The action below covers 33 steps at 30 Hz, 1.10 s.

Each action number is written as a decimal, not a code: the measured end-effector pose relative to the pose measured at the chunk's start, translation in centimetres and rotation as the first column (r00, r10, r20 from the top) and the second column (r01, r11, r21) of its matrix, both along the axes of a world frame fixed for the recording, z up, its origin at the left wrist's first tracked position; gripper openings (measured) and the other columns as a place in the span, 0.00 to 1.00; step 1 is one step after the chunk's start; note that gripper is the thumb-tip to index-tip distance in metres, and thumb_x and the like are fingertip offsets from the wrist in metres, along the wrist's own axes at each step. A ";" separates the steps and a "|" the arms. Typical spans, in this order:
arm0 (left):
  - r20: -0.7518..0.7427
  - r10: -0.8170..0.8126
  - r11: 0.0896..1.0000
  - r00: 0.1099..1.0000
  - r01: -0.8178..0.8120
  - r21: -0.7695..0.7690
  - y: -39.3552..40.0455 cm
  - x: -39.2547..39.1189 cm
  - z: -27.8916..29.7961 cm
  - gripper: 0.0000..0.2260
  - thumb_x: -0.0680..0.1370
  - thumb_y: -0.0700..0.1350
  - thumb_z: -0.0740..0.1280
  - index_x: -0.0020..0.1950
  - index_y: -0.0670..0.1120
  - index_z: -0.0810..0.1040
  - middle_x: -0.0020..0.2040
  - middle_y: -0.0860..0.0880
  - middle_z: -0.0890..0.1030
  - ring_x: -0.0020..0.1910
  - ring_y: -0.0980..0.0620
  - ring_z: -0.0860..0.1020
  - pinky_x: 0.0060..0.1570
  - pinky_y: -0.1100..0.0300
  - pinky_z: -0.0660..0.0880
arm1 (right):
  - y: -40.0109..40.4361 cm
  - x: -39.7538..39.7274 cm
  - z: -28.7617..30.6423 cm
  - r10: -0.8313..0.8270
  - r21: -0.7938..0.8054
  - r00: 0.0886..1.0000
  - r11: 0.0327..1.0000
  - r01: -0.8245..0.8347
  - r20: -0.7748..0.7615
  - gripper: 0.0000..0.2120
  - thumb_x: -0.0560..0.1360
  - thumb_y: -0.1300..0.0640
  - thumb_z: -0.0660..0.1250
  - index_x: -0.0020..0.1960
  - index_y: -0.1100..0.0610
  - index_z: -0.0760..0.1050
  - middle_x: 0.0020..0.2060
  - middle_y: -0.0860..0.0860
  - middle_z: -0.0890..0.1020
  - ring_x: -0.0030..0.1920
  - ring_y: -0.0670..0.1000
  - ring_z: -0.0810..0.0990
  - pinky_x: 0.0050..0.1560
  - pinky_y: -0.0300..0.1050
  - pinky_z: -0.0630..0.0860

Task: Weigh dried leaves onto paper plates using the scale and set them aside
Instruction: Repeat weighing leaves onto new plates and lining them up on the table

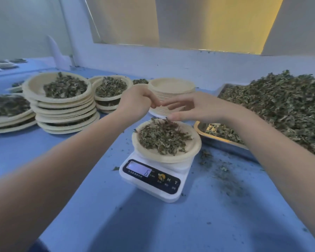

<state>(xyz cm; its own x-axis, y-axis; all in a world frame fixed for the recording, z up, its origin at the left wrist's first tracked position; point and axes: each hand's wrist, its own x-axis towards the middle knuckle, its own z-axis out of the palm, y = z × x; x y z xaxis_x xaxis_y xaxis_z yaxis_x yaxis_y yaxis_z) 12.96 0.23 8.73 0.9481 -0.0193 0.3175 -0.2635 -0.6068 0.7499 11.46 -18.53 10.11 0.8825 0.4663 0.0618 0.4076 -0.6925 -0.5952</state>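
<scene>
A white digital scale (153,179) stands mid-table with a lit display. On it sits a paper plate (171,158) bearing a heap of dried leaves (162,139). Both hands hover over the plate's far rim, fingertips meeting. My left hand (138,100) has its fingers curled together and pointing down, with nothing visible in them. My right hand (195,108) reaches left with fingers stretched out, its thumb just above the leaves. Behind the hands stands a stack of empty paper plates (171,86).
A metal tray (224,142) at the right holds a large pile of loose leaves (280,110). Stacks of filled plates (62,99) stand at the left and back, with another stack (111,90) beside them. Leaf crumbs (224,171) litter the blue table right of the scale.
</scene>
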 end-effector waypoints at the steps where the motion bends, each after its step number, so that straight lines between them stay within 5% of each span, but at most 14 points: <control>1: -0.001 0.005 1.000 1.000 -0.005 -0.005 0.3 -0.1 -0.1 0.22 0.71 0.30 0.53 0.34 0.51 0.80 0.37 0.55 0.79 0.39 0.57 0.75 0.46 0.62 0.71 | 0.2 0.0 0.0 -0.002 0.010 1.000 1.000 0.002 0.008 0.22 0.71 0.41 0.69 0.64 0.36 0.72 0.60 0.42 0.78 0.52 0.27 0.73 0.45 0.21 0.68; 4: -0.005 -0.007 1.000 1.000 0.007 -0.007 1.0 -0.3 -0.4 0.21 0.72 0.31 0.53 0.37 0.51 0.81 0.40 0.55 0.80 0.45 0.53 0.76 0.50 0.61 0.73 | 0.6 0.0 -0.1 -0.008 0.005 1.000 1.000 0.008 0.003 0.23 0.72 0.38 0.66 0.66 0.37 0.70 0.61 0.41 0.77 0.57 0.34 0.74 0.48 0.26 0.66; 11: -0.011 -0.020 1.000 1.000 0.020 0.014 1.6 -0.1 -1.1 0.17 0.74 0.34 0.57 0.44 0.51 0.81 0.46 0.53 0.79 0.44 0.55 0.75 0.41 0.65 0.70 | 0.2 -0.3 -0.5 -0.047 -0.044 0.998 0.998 0.046 -0.030 0.37 0.62 0.29 0.63 0.69 0.37 0.64 0.63 0.42 0.74 0.60 0.41 0.73 0.54 0.38 0.67; 14: -0.039 -0.012 1.000 0.999 0.013 0.028 1.6 0.0 -1.3 0.17 0.75 0.35 0.56 0.49 0.52 0.80 0.49 0.52 0.79 0.37 0.57 0.74 0.30 0.68 0.68 | 0.0 -0.6 -0.9 -0.052 -0.039 0.997 0.998 0.050 -0.059 0.39 0.60 0.29 0.66 0.69 0.35 0.64 0.63 0.42 0.73 0.59 0.39 0.73 0.45 0.35 0.69; 18: -0.087 -0.016 0.998 0.996 0.021 0.062 1.5 0.3 -1.7 0.18 0.76 0.36 0.56 0.60 0.50 0.76 0.53 0.49 0.78 0.38 0.57 0.72 0.34 0.64 0.68 | -0.1 -0.5 -1.3 -0.050 -0.035 0.995 0.998 0.048 -0.080 0.42 0.57 0.28 0.68 0.69 0.34 0.62 0.63 0.41 0.72 0.60 0.40 0.73 0.44 0.35 0.69; 27: -0.135 -0.019 0.997 0.991 0.028 0.068 1.6 0.5 -2.3 0.18 0.76 0.36 0.57 0.62 0.49 0.74 0.47 0.52 0.77 0.25 0.55 0.68 0.26 0.64 0.67 | -0.9 -0.3 -2.3 -0.047 -0.071 0.994 0.997 0.040 -0.094 0.45 0.53 0.23 0.68 0.68 0.33 0.62 0.62 0.40 0.72 0.61 0.40 0.72 0.56 0.39 0.66; 33: -0.139 -0.017 0.997 0.990 0.027 0.066 1.6 0.6 -2.8 0.17 0.77 0.36 0.57 0.62 0.49 0.74 0.45 0.54 0.75 0.30 0.55 0.71 0.26 0.66 0.66 | -1.5 -0.1 -3.2 -0.052 -0.087 0.990 0.995 0.041 -0.128 0.50 0.50 0.23 0.69 0.69 0.34 0.61 0.66 0.41 0.70 0.65 0.42 0.70 0.61 0.40 0.66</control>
